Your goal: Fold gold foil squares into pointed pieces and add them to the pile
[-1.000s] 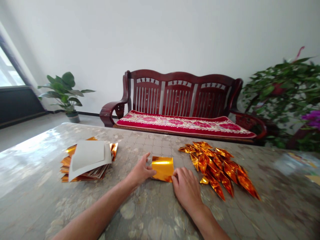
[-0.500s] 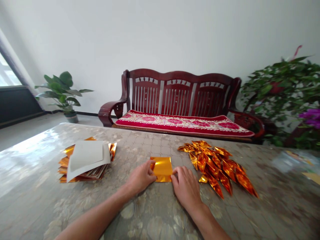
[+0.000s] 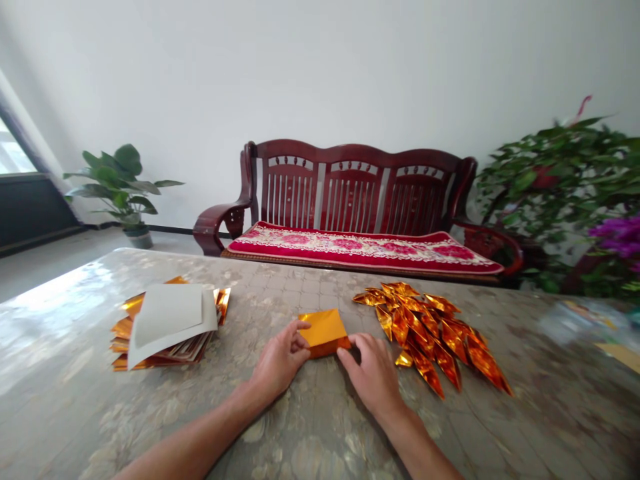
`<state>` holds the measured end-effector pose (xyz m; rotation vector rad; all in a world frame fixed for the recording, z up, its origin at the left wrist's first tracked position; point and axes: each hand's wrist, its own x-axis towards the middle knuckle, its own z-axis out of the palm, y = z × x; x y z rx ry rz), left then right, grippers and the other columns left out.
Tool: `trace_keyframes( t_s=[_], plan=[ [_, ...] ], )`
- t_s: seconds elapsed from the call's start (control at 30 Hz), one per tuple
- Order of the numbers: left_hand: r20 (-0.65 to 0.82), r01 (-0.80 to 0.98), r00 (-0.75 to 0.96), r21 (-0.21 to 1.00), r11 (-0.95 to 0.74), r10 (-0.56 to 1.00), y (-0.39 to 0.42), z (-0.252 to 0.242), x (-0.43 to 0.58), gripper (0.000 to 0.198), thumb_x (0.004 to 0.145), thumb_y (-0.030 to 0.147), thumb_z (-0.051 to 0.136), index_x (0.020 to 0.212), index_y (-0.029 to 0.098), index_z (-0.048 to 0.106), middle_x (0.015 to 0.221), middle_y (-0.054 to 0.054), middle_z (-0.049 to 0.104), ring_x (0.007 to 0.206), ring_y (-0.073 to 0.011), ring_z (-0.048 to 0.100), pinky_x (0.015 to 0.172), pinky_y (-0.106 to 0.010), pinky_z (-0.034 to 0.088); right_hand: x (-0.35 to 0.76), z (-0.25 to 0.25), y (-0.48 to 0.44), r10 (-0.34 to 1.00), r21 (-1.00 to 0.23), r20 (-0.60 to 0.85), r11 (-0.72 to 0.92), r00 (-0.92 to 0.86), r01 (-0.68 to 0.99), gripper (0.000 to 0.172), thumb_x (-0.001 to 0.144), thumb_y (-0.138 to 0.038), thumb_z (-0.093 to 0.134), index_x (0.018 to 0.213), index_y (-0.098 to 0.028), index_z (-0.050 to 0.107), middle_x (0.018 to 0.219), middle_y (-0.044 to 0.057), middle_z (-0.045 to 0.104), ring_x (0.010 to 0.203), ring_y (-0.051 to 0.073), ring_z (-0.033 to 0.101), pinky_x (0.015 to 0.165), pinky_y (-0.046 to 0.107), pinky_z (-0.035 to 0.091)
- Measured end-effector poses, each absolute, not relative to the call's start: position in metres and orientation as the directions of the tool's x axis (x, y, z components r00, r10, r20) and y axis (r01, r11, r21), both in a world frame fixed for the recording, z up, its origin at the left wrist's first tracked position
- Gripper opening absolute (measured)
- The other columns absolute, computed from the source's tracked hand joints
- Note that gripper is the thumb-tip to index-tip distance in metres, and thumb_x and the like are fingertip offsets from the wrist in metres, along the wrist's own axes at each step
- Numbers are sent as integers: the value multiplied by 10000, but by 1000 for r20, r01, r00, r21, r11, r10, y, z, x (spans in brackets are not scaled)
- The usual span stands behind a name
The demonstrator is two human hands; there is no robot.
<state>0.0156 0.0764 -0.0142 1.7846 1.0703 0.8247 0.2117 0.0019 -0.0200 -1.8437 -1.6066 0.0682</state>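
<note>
A single camera, worn on the person's head, gives the view. It looks from above the near side of the table point(image 3: 310, 433), forward and down across the top, so the left hand point(image 3: 280, 357) and right hand point(image 3: 374, 373) reach in from the bottom of the frame and are seen from behind. The tabletop is closest and fills the lower half; its near edge falls below the picture. The far left corner shows whole, and the far edge crosses near mid-height, sloping down to the right. Beyond that edge the camera faces the wooden bench point(image 3: 345, 152) front-on, farther off, with the wall point(image 3: 320, 67) behind it.
</note>
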Motion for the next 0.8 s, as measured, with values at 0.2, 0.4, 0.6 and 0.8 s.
trace_keyframes(
  t_s=[0.2, 0.4, 0.6, 0.8],
  plan=[
    [106, 221, 463, 948, -230, 880, 73, -18, 25, 417, 746, 175, 616, 1159, 197, 560, 742, 33, 687, 689, -161, 640, 657, -247, 439, 210, -18, 5, 860, -806, 391, 149, 327, 573, 218, 841, -389, 601, 933, -200, 658, 932, 55, 705, 897, 237, 632, 818, 354, 489],
    [96, 148, 522, 968, -200, 847, 65, -14, 32, 336, 766, 202, 644, 1093, 196, 568, 742, 27, 701, 693, -160, 653, 644, -237, 440, 196, -11, 2, 862, -833, 400, 200, 311, 515, 201, 778, -323, 660, 937, -200, 659, 943, 59, 720, 882, 235, 650, 816, 359, 507],
    [118, 62, 577, 980, -187, 808, 64, -19, 35, 176, 752, 165, 633, 924, 178, 599, 760, 10, 678, 726, -162, 639, 652, -226, 455, 186, -7, -4, 847, -737, 484, 258, 220, 625, 122, 796, -227, 637, 917, -225, 650, 925, 38, 695, 907, 214, 635, 832, 332, 500],
    [172, 112, 627, 945, -307, 759, 63, -19, 36, 109, 754, 135, 567, 824, 156, 649, 750, 1, 661, 729, -173, 601, 669, -239, 454, 181, -4, -7, 823, -668, 546, 314, 158, 675, 163, 822, -193, 613, 980, -234, 625, 969, 42, 682, 940, 208, 627, 851, 328, 502]
  ],
)
